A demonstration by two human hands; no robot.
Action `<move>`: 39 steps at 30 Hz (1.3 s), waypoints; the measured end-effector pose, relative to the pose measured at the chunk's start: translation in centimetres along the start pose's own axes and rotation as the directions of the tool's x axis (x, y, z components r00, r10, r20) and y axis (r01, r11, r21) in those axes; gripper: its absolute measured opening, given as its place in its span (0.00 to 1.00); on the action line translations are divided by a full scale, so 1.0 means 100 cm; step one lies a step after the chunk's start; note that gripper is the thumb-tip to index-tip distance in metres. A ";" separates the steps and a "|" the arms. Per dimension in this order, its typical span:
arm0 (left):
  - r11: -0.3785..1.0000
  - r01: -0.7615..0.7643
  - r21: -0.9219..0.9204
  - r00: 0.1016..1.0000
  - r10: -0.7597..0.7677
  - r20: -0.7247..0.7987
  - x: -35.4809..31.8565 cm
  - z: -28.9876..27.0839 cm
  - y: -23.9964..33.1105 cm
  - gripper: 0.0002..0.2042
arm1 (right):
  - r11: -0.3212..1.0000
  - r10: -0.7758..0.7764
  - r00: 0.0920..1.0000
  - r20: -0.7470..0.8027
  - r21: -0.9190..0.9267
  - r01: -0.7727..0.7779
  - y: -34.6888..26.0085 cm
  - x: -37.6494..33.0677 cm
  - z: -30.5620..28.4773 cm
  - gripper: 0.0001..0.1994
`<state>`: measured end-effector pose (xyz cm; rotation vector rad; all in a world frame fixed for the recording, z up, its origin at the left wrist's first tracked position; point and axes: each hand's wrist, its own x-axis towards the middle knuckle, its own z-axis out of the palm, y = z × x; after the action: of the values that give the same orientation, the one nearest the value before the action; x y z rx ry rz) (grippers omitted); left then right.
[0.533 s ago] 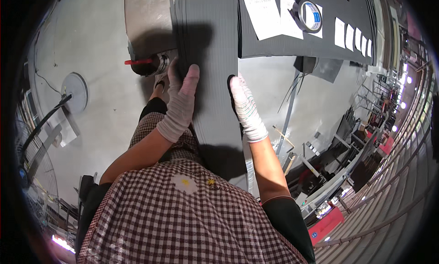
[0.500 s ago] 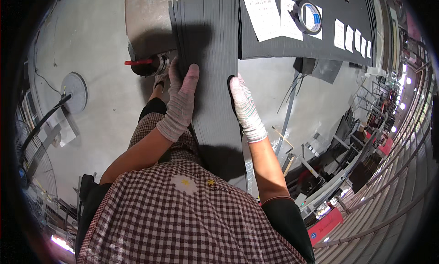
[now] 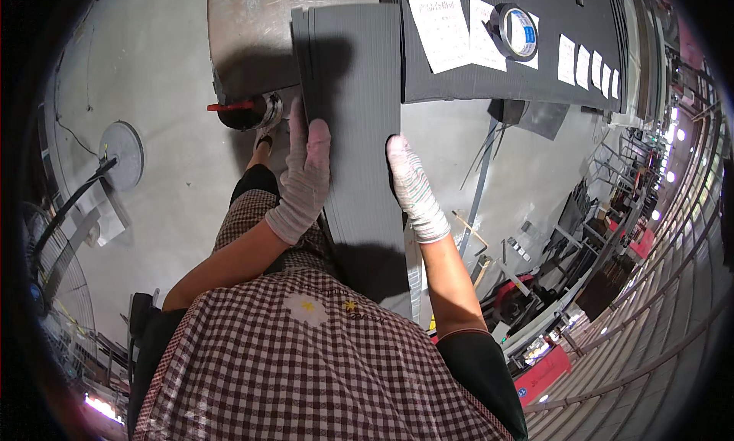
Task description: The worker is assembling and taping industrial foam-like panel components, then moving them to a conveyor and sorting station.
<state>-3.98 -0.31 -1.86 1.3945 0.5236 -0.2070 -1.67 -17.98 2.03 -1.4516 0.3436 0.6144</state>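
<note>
A tall stack of long, thin dark-grey strips (image 3: 359, 143), foam-like in look, stands on edge in front of me. My left hand (image 3: 310, 166), in a striped knit glove, presses its left side, thumb along the near face and fingers at the outer edge. Against the right side lies my right hand (image 3: 413, 177), gloved alike, its thumb showing and its other fingers mostly hidden behind. Between them the two hands hold the stack. Its strips lie closely together, with their far ends nearly level.
To the right, a dark-grey sheet pile (image 3: 459, 85) bears white printed papers (image 3: 438, 32) and a black tape roll (image 3: 514, 33). A brown metal surface (image 3: 283, 28) is at the far left, near a red-handled part (image 3: 231, 105). A round stand base (image 3: 122, 155) sits on the floor.
The strips' far ends, fanned and uneven at the left before, are now closer together and more level. The stack and both hands have come slightly nearer to me.
</note>
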 end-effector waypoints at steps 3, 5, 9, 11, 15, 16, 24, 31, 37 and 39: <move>0.972 -0.177 0.154 0.984 0.170 0.058 0.008 -0.006 -0.007 0.35 | 0.997 0.009 1.000 0.005 -0.079 -0.009 0.001 -0.001 -0.004 0.30; 0.915 -0.378 0.140 0.925 0.368 0.093 0.017 -0.007 -0.009 0.34 | 0.995 0.016 1.000 0.013 -0.101 -0.014 -0.001 -0.004 -0.001 0.30; 0.988 -0.085 0.130 0.994 0.094 -0.064 0.022 0.012 0.020 0.32 | 0.820 -0.328 0.943 -0.059 -0.513 0.253 -0.007 -0.016 0.008 0.30; 1.000 -0.024 -0.009 0.995 0.023 -0.094 0.013 0.012 0.030 0.32 | 0.859 -0.229 0.972 -0.051 -0.481 0.177 -0.001 -0.021 0.002 0.30; 0.999 -0.045 -0.019 0.999 0.045 0.006 0.028 0.002 0.023 0.33 | 0.962 -0.019 0.992 -0.126 -0.272 -0.016 -0.016 -0.008 0.008 0.30; 0.937 -0.241 0.255 0.970 0.235 0.055 0.037 -0.003 0.024 0.33 | 0.922 -0.200 0.975 -0.094 -0.355 0.155 -0.025 -0.006 0.014 0.30; 0.968 0.096 -0.232 0.993 -0.109 -0.041 0.034 0.014 0.049 0.34 | 0.827 -0.289 0.957 -0.031 -0.511 0.234 -0.009 -0.006 0.001 0.28; 0.975 0.139 -0.174 0.988 -0.148 -0.040 0.044 0.013 0.042 0.37 | 0.924 -0.084 0.989 -0.123 -0.382 0.031 -0.023 0.001 0.012 0.30; 0.997 -0.037 -0.073 0.999 0.035 -0.024 0.027 0.007 0.036 0.37 | 0.982 -0.092 0.981 -0.168 -0.176 0.062 -0.008 0.004 0.008 0.31; 0.996 0.077 -0.047 0.996 -0.079 -0.043 0.021 0.010 0.027 0.36 | 0.887 -0.313 0.949 -0.048 -0.370 0.274 -0.010 -0.002 0.008 0.30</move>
<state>-0.75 -0.44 -0.40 1.3384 0.6168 -0.2266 -1.41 -17.26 3.04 -1.8522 0.0870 0.3629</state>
